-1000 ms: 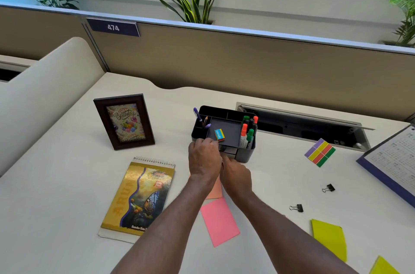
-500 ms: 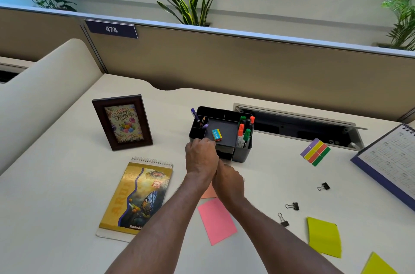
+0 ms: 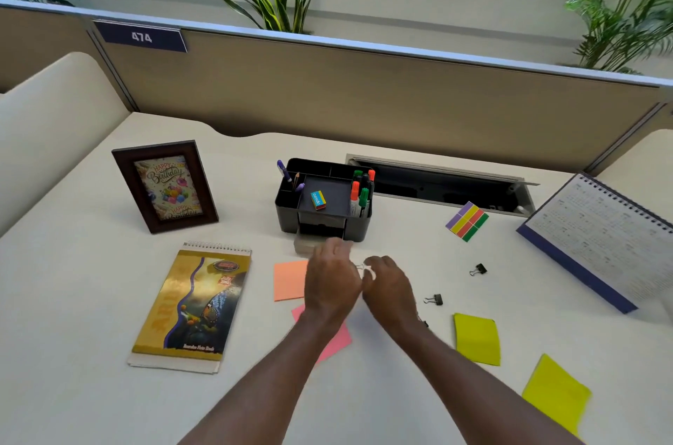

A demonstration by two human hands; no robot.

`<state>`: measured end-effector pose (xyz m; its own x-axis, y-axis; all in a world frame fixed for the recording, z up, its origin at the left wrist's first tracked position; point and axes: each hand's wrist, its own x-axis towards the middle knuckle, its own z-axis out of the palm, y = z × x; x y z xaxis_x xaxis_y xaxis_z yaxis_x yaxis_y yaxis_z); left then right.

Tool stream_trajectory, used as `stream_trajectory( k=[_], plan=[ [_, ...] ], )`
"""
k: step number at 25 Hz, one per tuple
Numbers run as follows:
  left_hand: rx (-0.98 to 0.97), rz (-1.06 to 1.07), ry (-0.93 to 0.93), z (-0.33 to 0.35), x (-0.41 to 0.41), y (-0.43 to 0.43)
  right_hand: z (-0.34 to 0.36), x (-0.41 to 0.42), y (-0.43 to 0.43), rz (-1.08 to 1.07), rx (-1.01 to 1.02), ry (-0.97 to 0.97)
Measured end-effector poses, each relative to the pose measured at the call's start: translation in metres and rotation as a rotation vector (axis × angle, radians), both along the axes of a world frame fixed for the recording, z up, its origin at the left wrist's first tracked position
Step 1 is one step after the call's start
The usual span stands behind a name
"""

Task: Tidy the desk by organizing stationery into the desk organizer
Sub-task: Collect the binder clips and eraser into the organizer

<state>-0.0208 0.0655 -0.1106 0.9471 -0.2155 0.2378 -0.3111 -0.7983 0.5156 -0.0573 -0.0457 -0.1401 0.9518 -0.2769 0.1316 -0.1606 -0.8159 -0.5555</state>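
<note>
The black desk organizer (image 3: pixel 358 231) stands mid-desk and holds markers (image 3: pixel 360 195), pens (image 3: pixel 283 171) and a small blue-and-yellow eraser (image 3: pixel 318 199) in its tray. Its small drawer (image 3: pixel 304 245) sticks out at the front. My left hand (image 3: pixel 331 282) hovers just in front of the drawer with its fingers curled down and blurred. My right hand (image 3: pixel 389 286) is beside it, and its fingertips pinch a binder clip (image 3: pixel 359 266) whose wire handles show between the two hands. Loose binder clips (image 3: pixel 435 299) (image 3: pixel 479 269) lie to the right.
Orange (image 3: pixel 289 278), pink (image 3: pixel 337 342) and yellow sticky notes (image 3: pixel 477 339) (image 3: pixel 555 393) lie near my arms. Coloured page flags (image 3: pixel 467 221), a desk calendar (image 3: pixel 601 229), a spiral notebook (image 3: pixel 193 302) and a photo frame (image 3: pixel 165 186) are around. A cable slot (image 3: pixel 437 184) opens behind the organizer.
Both hands have drawn back from the organizer toward me, and the drawer now stands pulled out. The orange note, covered before, shows beside my left hand.
</note>
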Motion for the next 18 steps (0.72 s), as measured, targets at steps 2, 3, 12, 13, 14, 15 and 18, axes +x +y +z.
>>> stream_trajectory(
  k=[2,3,12,13,14,15,18],
  plan=[
    [-0.032,-0.117,0.205,-0.010,-0.033,-0.022,-0.003,-0.014,-0.043,-0.145,-0.009,0.001],
    [-0.007,-0.181,0.300,-0.014,-0.049,-0.033,-0.005,-0.020,-0.065,-0.170,-0.030,0.041],
    [0.456,-0.359,0.315,-0.041,-0.097,-0.093,-0.007,-0.048,-0.135,0.210,-0.246,0.461],
    [0.447,-0.352,0.317,-0.046,-0.093,-0.095,-0.009,-0.049,-0.135,0.241,-0.272,0.455],
    [0.413,-0.321,0.288,-0.053,-0.090,-0.097,-0.011,-0.049,-0.135,0.266,-0.295,0.446],
    [0.381,-0.305,0.270,-0.053,-0.087,-0.098,-0.012,-0.048,-0.134,0.284,-0.316,0.437],
    [0.294,-0.282,0.313,-0.035,-0.081,-0.088,-0.012,-0.042,-0.132,0.317,-0.347,0.426]
  ],
)
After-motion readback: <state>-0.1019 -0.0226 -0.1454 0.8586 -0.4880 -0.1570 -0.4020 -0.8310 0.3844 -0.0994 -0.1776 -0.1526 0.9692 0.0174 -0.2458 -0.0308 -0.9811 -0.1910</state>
